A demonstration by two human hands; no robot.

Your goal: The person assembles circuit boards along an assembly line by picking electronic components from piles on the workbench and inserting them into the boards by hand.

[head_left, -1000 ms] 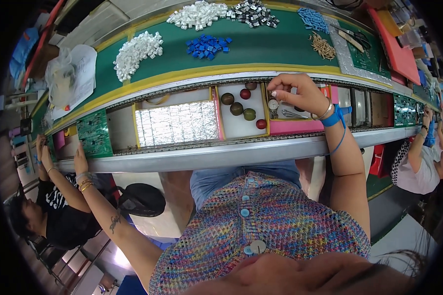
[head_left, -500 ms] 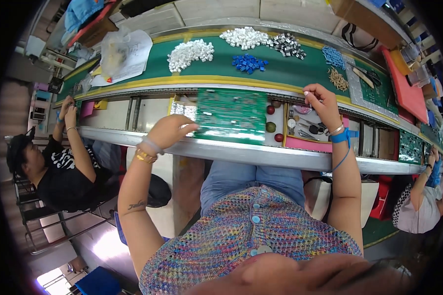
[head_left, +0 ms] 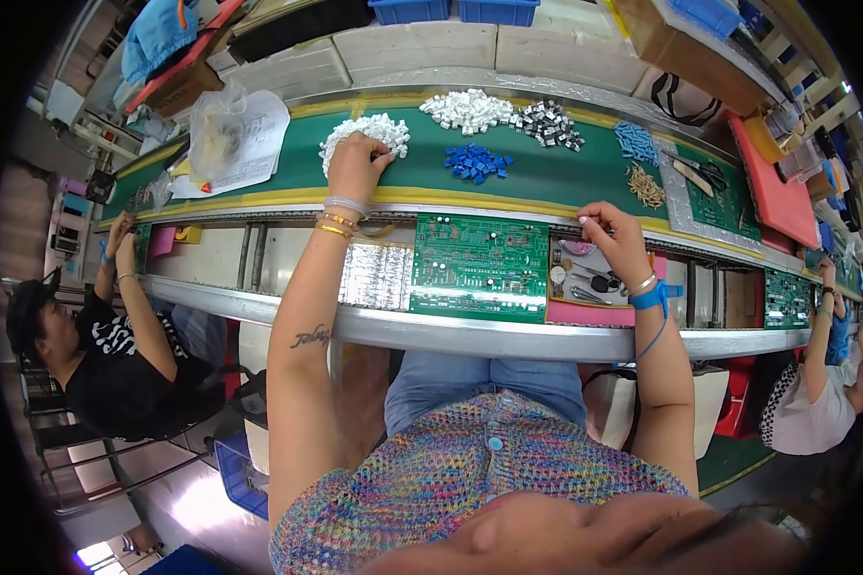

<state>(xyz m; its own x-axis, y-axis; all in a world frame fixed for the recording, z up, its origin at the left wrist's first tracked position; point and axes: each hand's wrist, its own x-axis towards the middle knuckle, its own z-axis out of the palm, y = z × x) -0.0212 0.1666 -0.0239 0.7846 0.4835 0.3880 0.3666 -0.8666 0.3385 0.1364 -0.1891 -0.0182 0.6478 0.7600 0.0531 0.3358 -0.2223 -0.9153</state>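
While the L hand (head_left: 357,165) touches the white pcs (head_left: 389,128) past the circuit board's (head_left: 479,270) far-left corner, fingers bent, can't tell if pinching any, the R hand (head_left: 612,236) hangs just right of the board, fingers curled nr thumb, grip unclear; blue pcs (head_left: 477,164) lie beyond it.
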